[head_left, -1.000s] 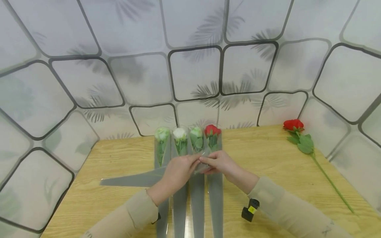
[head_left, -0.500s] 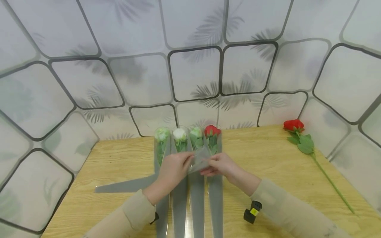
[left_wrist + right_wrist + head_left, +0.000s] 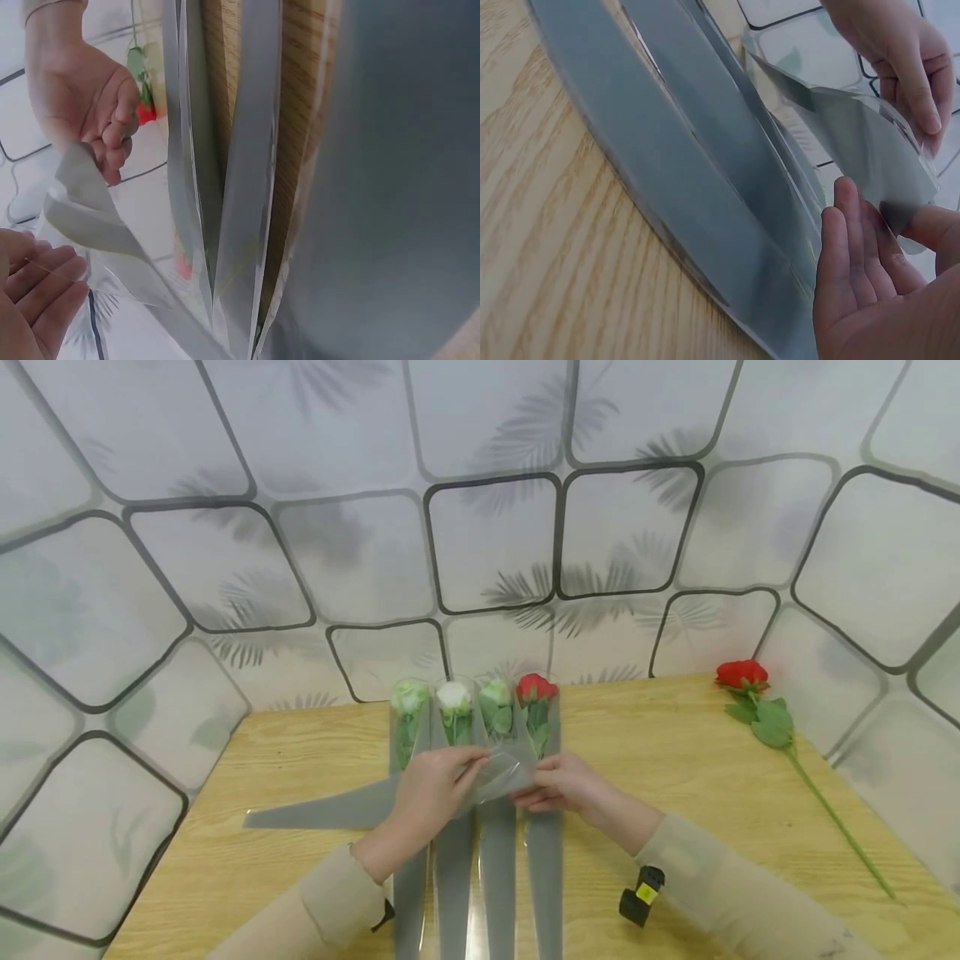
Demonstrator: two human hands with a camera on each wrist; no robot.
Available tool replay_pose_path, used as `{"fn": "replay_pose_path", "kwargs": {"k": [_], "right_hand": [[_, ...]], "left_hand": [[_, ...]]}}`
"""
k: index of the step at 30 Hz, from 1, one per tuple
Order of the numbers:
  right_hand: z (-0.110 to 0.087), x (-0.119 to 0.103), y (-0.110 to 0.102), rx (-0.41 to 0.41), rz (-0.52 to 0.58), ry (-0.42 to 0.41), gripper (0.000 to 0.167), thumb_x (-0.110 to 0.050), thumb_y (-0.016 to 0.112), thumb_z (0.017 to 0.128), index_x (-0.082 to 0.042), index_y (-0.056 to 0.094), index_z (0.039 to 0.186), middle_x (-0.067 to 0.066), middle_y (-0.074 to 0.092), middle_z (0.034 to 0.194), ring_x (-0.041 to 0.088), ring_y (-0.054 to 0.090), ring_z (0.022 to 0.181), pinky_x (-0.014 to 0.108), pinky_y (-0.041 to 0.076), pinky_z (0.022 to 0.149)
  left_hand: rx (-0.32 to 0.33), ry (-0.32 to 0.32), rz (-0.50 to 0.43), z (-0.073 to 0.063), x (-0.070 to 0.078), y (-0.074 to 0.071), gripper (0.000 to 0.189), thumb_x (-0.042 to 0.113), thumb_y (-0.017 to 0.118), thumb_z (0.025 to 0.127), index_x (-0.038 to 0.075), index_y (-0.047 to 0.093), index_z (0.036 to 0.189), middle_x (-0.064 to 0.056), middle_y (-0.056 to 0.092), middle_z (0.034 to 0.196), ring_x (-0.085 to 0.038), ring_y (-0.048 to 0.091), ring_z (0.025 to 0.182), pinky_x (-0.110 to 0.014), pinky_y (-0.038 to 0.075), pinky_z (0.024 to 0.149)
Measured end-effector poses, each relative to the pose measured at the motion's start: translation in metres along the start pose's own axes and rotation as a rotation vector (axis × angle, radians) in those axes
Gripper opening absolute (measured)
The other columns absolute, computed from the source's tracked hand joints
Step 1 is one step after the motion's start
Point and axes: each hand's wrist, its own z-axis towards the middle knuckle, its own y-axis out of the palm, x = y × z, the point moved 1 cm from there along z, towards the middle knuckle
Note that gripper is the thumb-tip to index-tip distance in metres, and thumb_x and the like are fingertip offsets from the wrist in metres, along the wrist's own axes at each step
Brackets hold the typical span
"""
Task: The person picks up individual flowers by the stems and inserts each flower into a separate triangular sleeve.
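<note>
My left hand (image 3: 431, 785) pinches one edge of a flower sleeve (image 3: 322, 810), grey-backed with a clear front. On the opposite side of its wide end, my right hand (image 3: 566, 785) grips it between thumb and fingers, as the right wrist view shows the sleeve (image 3: 862, 142) stretched between both hands. Its narrow tip points left across the table. Behind the hands lie several wrapped roses in a row: a pale green rose (image 3: 409, 697), a white rose (image 3: 453, 697), another pale green rose (image 3: 496, 695) and a red rose (image 3: 536, 687).
On the right of the wooden table (image 3: 660, 743) lies an unwrapped red rose (image 3: 741, 675) with a long green stem. A patterned wall covering (image 3: 495, 543) surrounds the back and sides. Grey tails of the wrapped roses' sleeves (image 3: 542, 877) run toward the front.
My hands have moved apart, spreading the sleeve's wide end between them. The right hand has shifted slightly right and nearer. The sleeve's narrow tip dipped, then rose again.
</note>
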Motion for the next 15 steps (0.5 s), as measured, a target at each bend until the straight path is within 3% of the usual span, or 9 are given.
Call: {"fn": "replay_pose_path", "kwargs": {"k": [15], "right_hand": [[-0.0008, 0.0037, -0.0072, 0.017, 0.019, 0.035, 0.031, -0.005, 0.056, 0.103, 0.016, 0.068, 0.123, 0.022, 0.081, 0.104, 0.010, 0.080, 0.080, 0.025, 0.066, 0.074]], "left_hand": [[-0.019, 0.035, 0.012, 0.0000, -0.0029, 0.0043, 0.010, 0.017, 0.082, 0.093, 0.010, 0.084, 0.099, -0.005, 0.084, 0.094, -0.017, 0.081, 0.078, -0.030, 0.066, 0.070]]}}
